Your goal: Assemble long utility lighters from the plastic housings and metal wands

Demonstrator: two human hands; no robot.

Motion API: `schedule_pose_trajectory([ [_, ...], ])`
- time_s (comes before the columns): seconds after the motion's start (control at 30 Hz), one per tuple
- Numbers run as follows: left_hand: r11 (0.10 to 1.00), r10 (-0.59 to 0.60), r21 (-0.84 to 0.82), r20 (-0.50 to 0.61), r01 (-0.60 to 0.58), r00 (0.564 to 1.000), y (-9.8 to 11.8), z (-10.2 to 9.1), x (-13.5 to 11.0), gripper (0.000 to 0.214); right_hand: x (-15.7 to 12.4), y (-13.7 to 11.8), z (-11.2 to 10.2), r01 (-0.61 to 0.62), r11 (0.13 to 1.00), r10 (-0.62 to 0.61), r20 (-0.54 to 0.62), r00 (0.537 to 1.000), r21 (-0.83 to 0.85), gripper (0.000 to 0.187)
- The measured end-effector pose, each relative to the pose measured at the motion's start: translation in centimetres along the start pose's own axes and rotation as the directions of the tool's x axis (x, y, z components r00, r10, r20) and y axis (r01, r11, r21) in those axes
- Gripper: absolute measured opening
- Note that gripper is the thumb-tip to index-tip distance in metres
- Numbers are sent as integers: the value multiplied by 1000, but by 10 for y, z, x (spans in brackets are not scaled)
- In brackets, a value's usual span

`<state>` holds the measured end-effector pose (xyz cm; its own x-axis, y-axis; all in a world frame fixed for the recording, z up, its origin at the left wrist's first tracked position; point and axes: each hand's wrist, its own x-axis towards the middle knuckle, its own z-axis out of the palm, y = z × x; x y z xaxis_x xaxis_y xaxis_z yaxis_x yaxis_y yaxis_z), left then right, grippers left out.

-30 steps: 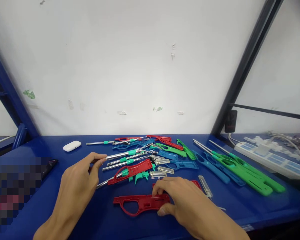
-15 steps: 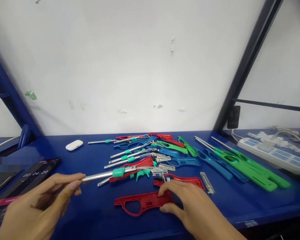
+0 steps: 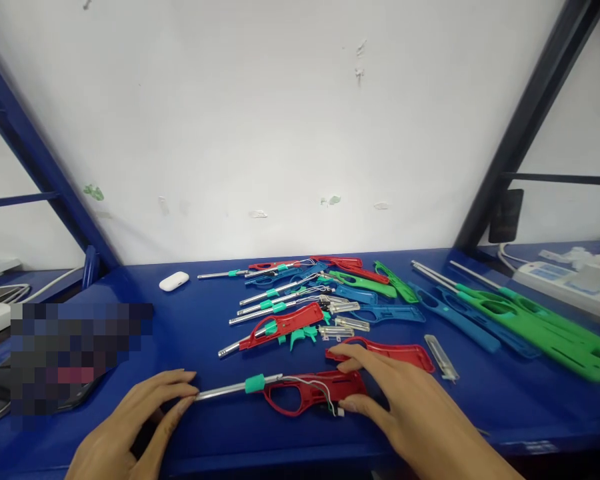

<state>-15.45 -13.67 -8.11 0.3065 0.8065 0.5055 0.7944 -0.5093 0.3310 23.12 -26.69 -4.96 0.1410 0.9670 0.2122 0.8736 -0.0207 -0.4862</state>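
My left hand (image 3: 135, 420) pinches the far end of a metal lighter tube (image 3: 225, 390) between thumb and fingers. A green collar (image 3: 255, 383) sits near the tube's other end, which lies over the front of a red lighter casing half (image 3: 349, 385). Thin wires (image 3: 316, 383) run from the tube across the casing to a small white tip. With thumb and fingers, my right hand (image 3: 400, 407) grips the casing's right end. Behind that hand lies another red casing half (image 3: 400, 355), partly covered by it.
Several tubes, casing halves, green triggers (image 3: 303, 335) and clear fuel tanks (image 3: 353, 324) lie spread behind. One clear tank (image 3: 441, 358) lies apart. Green lighters (image 3: 545, 333) and blue ones are at right, near a power strip (image 3: 565, 283). A white earbud case (image 3: 174, 281) stands at left.
My left hand has lowered the tube and moved it right, from above the table onto the front of the red casing half. My right hand still grips the casing. The view has shifted.
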Motion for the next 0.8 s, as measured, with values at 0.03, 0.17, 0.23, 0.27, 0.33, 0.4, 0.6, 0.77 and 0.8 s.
schedule_pose_trajectory([
  [0.03,998,58,28,-14,-57,998,7,-2,2,36,1,2,0,13,1000,-13,12,1000,2,57],
  [0.17,955,294,61,-84,-290,952,58,-7,20,32,5,7,-3,49,999,-49,61,997,5,57],
  [0.23,920,390,-21,-56,-392,919,87,-5,30,28,6,6,-3,56,998,-56,68,996,-2,56],
  [0.27,910,408,-65,-24,-408,913,99,-2,35,27,6,4,-3,59,998,-59,73,996,-4,55],
  [0.33,902,410,-150,9,-404,912,115,4,40,22,6,0,-3,58,998,-56,83,995,-13,53],
  [0.4,904,378,-234,44,-358,925,120,8,42,21,5,-3,-3,52,998,-50,81,995,-22,50],
  [0.6,932,210,-327,133,-157,969,108,6,39,24,5,2,-3,59,998,-62,103,993,35,48],
  [0.77,921,175,-376,176,-98,969,104,5,41,21,5,4,-4,65,997,-69,116,991,38,45],
  [0.8,917,181,-388,187,-97,966,104,4,41,21,5,2,-5,67,997,-70,114,991,33,45],
])
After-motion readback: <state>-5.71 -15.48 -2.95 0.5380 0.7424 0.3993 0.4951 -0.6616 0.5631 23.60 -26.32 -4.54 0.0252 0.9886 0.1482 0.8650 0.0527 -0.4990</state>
